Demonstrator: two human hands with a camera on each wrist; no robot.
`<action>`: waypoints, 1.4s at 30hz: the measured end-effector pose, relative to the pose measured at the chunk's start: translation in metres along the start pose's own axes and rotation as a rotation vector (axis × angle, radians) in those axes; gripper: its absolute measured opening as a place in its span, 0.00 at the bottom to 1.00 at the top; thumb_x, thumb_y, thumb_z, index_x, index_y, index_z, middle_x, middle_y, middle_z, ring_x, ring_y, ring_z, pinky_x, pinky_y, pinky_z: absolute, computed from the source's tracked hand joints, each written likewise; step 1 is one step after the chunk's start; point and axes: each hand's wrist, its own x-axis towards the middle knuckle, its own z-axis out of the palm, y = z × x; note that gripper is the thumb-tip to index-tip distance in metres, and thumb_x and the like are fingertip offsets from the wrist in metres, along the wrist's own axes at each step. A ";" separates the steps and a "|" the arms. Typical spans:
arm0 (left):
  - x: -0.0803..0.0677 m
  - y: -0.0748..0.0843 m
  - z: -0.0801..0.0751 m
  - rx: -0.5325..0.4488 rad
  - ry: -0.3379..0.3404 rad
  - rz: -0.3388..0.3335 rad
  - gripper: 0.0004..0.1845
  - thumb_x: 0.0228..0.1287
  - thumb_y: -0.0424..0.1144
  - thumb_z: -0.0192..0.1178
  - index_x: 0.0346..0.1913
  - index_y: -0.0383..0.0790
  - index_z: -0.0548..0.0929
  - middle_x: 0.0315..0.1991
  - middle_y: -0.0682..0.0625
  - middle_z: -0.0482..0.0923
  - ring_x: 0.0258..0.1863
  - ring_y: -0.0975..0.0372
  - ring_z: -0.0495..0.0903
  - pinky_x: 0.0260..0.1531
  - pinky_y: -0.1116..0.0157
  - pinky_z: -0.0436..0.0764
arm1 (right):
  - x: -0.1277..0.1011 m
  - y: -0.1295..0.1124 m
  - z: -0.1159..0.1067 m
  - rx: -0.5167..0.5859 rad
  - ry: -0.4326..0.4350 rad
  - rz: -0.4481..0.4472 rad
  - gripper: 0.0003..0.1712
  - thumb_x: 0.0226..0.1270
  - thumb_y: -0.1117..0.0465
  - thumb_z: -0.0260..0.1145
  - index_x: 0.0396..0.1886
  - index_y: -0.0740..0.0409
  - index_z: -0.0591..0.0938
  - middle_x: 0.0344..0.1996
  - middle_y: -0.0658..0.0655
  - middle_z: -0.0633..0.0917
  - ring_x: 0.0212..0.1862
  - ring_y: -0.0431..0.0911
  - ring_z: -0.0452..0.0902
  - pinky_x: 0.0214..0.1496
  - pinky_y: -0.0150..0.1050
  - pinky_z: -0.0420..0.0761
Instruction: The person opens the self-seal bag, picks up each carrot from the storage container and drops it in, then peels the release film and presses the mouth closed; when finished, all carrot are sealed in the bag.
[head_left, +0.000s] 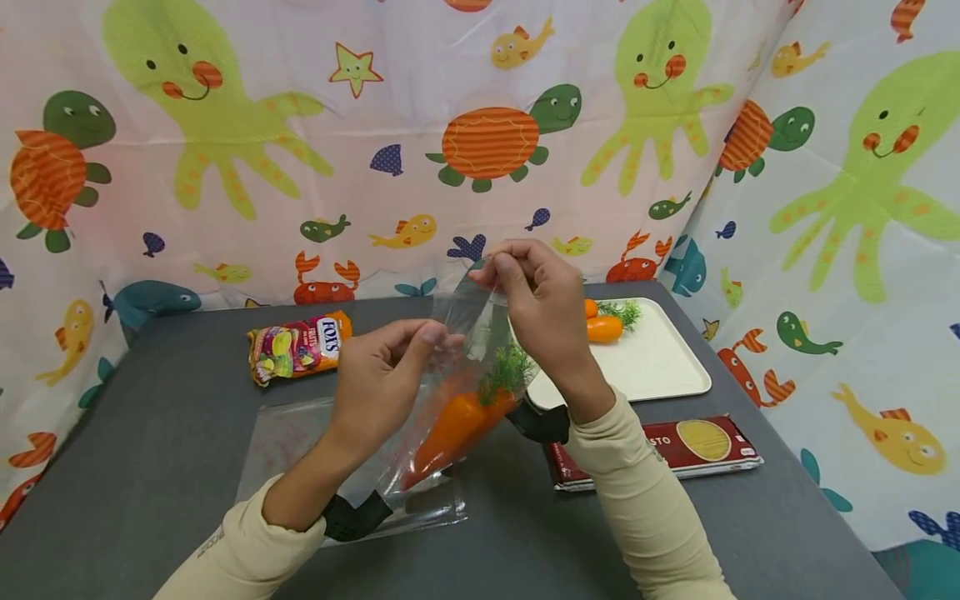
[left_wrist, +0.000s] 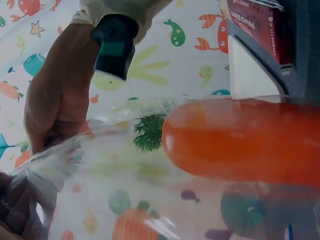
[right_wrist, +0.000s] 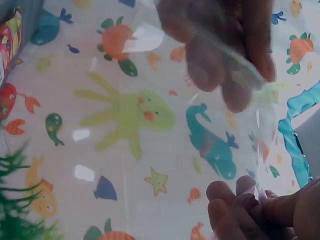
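Note:
A clear plastic bag (head_left: 427,417) hangs between my two hands, raised over the table. Inside it lies an orange toy carrot (head_left: 459,429) with a green feathery top (head_left: 510,372), its tip toward the bag's lower end. My left hand (head_left: 386,379) pinches one side of the bag's upper edge between thumb and fingers. Higher up and further right, my right hand (head_left: 543,304) pinches the other end of that edge. The left wrist view shows the carrot (left_wrist: 240,142) through the film, and in the right wrist view the fingers of the left hand (right_wrist: 220,55) show behind the film.
More clear bags (head_left: 285,437) lie flat on the grey table (head_left: 150,467). A colourful sweets packet (head_left: 300,346) sits behind them. At the right, a cream tray (head_left: 660,358) holds other carrots (head_left: 603,328), with a red packet (head_left: 705,446) before it. A printed curtain stands behind.

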 end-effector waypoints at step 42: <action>0.005 0.000 -0.037 0.043 0.097 -0.111 0.09 0.69 0.34 0.59 0.41 0.32 0.87 0.33 0.46 0.87 0.30 0.58 0.87 0.33 0.62 0.84 | -0.006 0.019 -0.045 -0.279 -0.197 -0.264 0.09 0.58 0.77 0.69 0.39 0.67 0.87 0.35 0.59 0.86 0.37 0.46 0.79 0.37 0.33 0.77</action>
